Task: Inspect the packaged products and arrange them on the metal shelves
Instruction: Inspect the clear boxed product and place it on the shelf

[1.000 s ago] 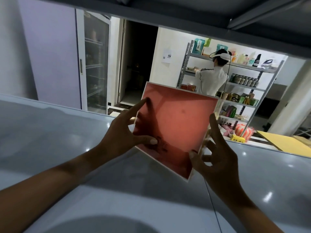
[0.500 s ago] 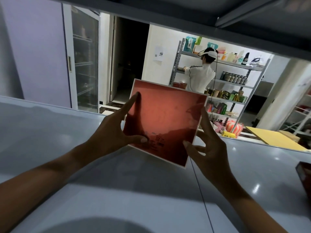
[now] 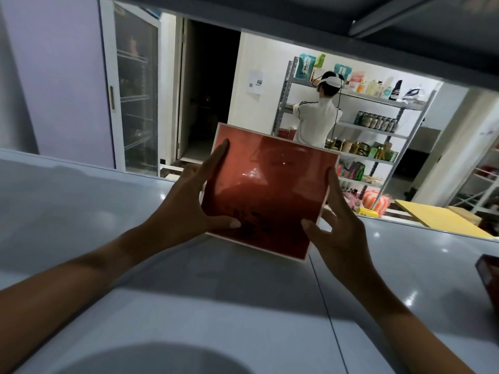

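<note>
Hands grip the red box (image 3: 267, 190) by opposite edges, left hand (image 3: 189, 203) and right hand (image 3: 340, 228) each pinching it, tilting its face up, likely for inspection above the shelf (image 3: 162, 265).

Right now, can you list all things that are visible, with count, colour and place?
box: one, red with pale edges, held tilted above the near shelf
near shelf: one, grey metal, glossy, under the hands
dark object: one, dark red, at the right edge on the near shelf, mostly cut off
far rack: one, grey metal, against the white wall, filled with packets, jars and bottles
other person: one, white top, stands at the far rack, back to us
glass door cabinet: one, white frame, at the left
yellow board: one, behind the near shelf, right
left hand: holds the box's left edge
right hand: holds the box's right edge
</note>
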